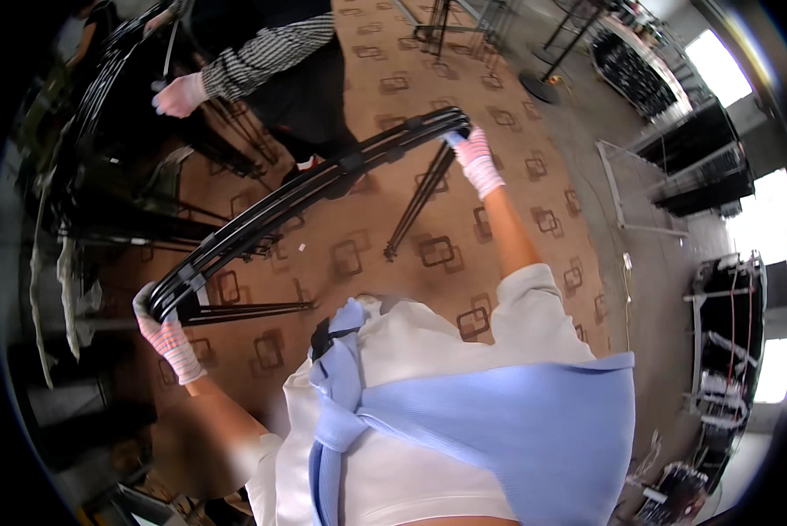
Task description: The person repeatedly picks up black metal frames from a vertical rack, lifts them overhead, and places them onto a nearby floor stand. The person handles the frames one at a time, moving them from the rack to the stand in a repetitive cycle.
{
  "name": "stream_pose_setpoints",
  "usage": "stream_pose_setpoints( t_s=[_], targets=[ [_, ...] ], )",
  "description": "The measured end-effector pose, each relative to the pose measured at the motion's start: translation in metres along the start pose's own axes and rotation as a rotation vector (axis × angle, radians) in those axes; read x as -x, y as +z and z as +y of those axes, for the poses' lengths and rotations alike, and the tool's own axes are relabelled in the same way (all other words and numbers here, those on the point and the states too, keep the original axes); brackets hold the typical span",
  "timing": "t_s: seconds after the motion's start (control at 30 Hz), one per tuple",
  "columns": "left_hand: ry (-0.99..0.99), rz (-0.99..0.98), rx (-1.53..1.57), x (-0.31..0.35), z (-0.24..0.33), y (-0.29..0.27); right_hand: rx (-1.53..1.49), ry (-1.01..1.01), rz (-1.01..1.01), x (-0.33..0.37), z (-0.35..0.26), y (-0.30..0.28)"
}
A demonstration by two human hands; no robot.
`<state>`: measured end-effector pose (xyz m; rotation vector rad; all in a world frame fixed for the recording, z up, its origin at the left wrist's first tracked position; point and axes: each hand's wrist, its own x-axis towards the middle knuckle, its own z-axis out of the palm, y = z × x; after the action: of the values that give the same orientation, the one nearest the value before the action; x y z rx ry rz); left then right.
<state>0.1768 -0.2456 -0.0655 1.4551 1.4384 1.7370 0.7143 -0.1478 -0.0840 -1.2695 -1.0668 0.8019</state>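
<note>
A bundle of long black metal frames (310,182) with thin legs hangs slantwise in front of me, its right end farther off than its left. My left hand (166,335), in a striped knitted glove, is closed round the near left end. On the far right end my right hand (476,164), gloved alike, grips the bundle at its corner. Thin legs point from both ends over the floor, the left ones toward the right and the right ones toward me. Grey wrapping shows on the frames beside my left hand.
A co-worker in a checked sleeve (271,60) stands at the far left, a gloved hand (181,95) by a stack of black frames (104,145). Brown patterned carpet (534,188) covers the floor. Racks (728,329) line the right side. A round-based stand (540,88) is at the back.
</note>
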Motion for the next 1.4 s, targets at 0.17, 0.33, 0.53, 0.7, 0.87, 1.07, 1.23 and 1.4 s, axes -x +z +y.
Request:
stream_pose_setpoints(
  t_s=[0.17, 0.33, 0.53, 0.7, 0.87, 1.07, 1.23, 1.4],
  targets=[
    [0.020, 0.077, -0.001, 0.011, -0.003, -0.005, -0.140, 0.033, -0.081, 0.000, 0.027, 0.009],
    [0.292, -0.009, -1.216, 0.031, -0.044, -0.009, 0.052, 0.052, 0.044, 0.011, 0.043, 0.005],
    [-0.219, 0.476, 0.048, 0.032, -0.075, 0.006, -0.577, 0.067, 0.021, 0.011, 0.060, 0.015],
    [0.068, 0.293, 0.201, 0.017, -0.060, 0.024, -0.451, 0.017, 0.444, 0.015, 0.046, 0.014],
    [-0.069, 0.222, 0.091, -0.008, -0.039, 0.057, -0.311, -0.028, 0.435, 0.017, 0.019, -0.027],
    [-0.085, 0.053, 0.253, -0.034, -0.042, 0.097, -0.366, -0.160, 0.524, 0.019, 0.024, -0.060],
    [-0.031, -0.012, 0.285, -0.062, -0.038, 0.131, -0.376, -0.169, 0.486, 0.012, 0.036, -0.073],
    [0.063, 0.002, 0.246, -0.083, -0.084, 0.158, -0.250, -0.118, 0.631, -0.005, 0.079, -0.098]
  ],
)
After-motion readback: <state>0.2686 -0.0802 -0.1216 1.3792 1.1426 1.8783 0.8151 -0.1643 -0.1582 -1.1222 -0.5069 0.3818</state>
